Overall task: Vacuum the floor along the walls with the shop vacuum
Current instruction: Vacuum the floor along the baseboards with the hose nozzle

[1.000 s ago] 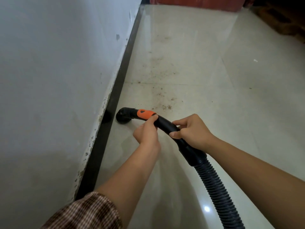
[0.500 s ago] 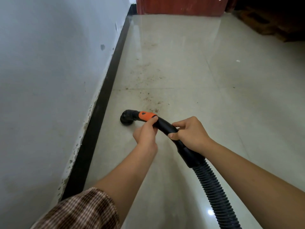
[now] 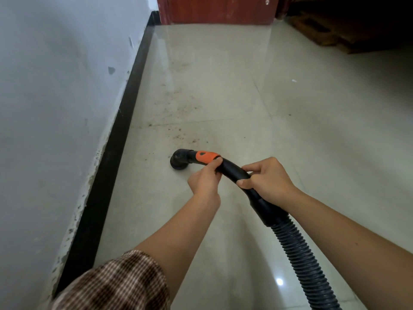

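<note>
The black vacuum wand (image 3: 232, 170) with an orange band curves down to a round nozzle (image 3: 179, 161) that sits on the pale tiled floor (image 3: 245, 97). My left hand (image 3: 204, 181) grips the wand just behind the orange band. My right hand (image 3: 268, 179) grips it further back, above the cuff where the ribbed black hose (image 3: 299, 258) starts. The hose runs off the bottom edge of the frame. Brown dirt specks (image 3: 181, 121) are scattered on the tiles just beyond the nozzle.
A white wall (image 3: 55, 108) with a black skirting strip (image 3: 120, 135) runs along the left, its lower paint chipped. A red-brown door (image 3: 219, 10) closes the far end. Dark wooden pieces (image 3: 335, 25) lie at the top right.
The nozzle has pulled away from the skirting strip to the right, out onto the tiles. Both hands keep the same grip on the wand.
</note>
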